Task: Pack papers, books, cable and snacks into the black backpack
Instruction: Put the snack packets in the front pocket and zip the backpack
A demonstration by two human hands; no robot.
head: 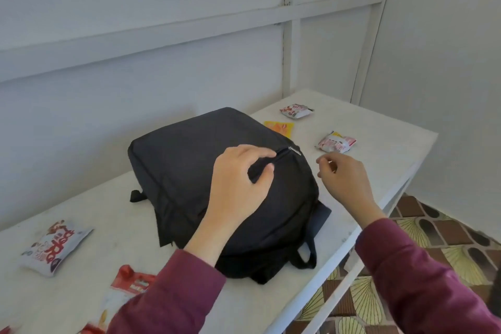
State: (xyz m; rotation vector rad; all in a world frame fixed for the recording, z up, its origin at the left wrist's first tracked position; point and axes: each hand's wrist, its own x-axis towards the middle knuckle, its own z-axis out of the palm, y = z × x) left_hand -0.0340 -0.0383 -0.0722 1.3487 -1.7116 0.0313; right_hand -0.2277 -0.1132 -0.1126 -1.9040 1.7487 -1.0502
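Observation:
The black backpack [189, 160] lies flat on the white table [352, 122]. My left hand [238, 184] rests on its front and pinches the fabric beside the front pocket zip, whose metal puller [294, 150] shows just past my fingers. My right hand [344, 179] hovers right of the backpack, off the table, fingers loosely curled and holding nothing. Snack packets lie around: a white and red one [53, 247] at the left, a red one [132, 282] near my left sleeve, a yellow one [279, 127], and two white and red ones [295, 110] [336, 142] at the right.
The table's right edge [379, 214] runs diagonally close to my right arm, with patterned floor tiles [423, 230] below it. A pale panelled wall [162, 62] stands right behind the table. The backpack's straps [306, 255] hang toward the near edge.

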